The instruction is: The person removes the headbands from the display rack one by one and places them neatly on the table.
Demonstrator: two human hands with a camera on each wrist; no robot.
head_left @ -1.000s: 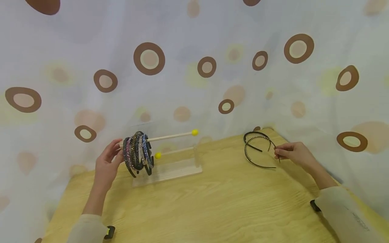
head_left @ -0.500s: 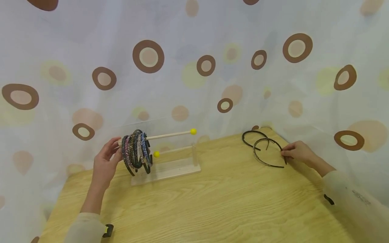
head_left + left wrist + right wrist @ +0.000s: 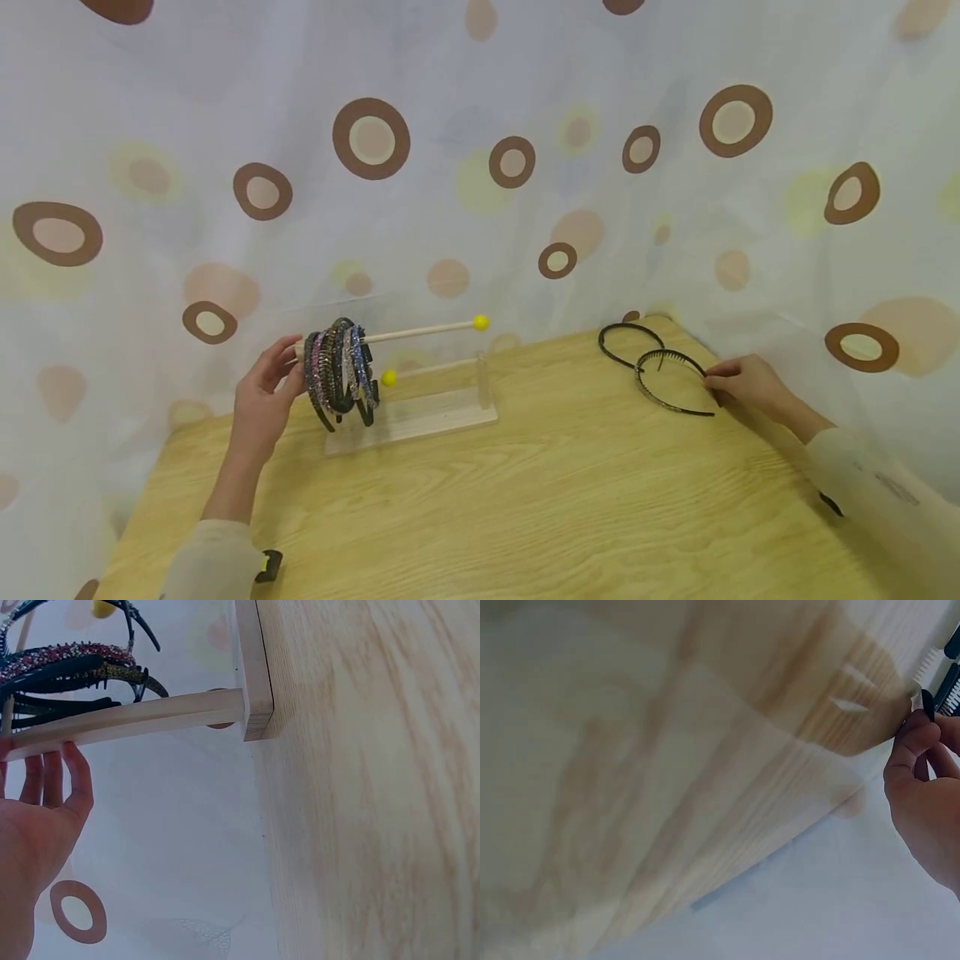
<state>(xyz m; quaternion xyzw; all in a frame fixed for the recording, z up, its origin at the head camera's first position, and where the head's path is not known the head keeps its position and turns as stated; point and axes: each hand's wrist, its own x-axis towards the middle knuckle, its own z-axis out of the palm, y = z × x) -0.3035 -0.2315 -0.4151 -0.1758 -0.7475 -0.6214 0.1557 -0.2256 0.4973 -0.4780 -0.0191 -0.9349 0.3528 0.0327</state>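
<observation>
My left hand grips the top of the left upright of a wooden headband stand. In the left wrist view, the fingers lie against that wooden upright. Several glittery and dark headbands hang bunched on the stand's upper rod, close to this hand. At the table's right side, my right hand pinches one end of a toothed black headband. Just behind it lies another black headband, partly overlapped by the first. The right wrist view shows only the pinched dark tip and some teeth.
Yellow balls cap the upper rod and the lower rod of the stand. The wooden table meets a spotted curtain along its back and right side.
My right hand has moved right and slightly toward me, drawing the toothed headband away from the other black one. The left hand keeps its grip on the stand.
</observation>
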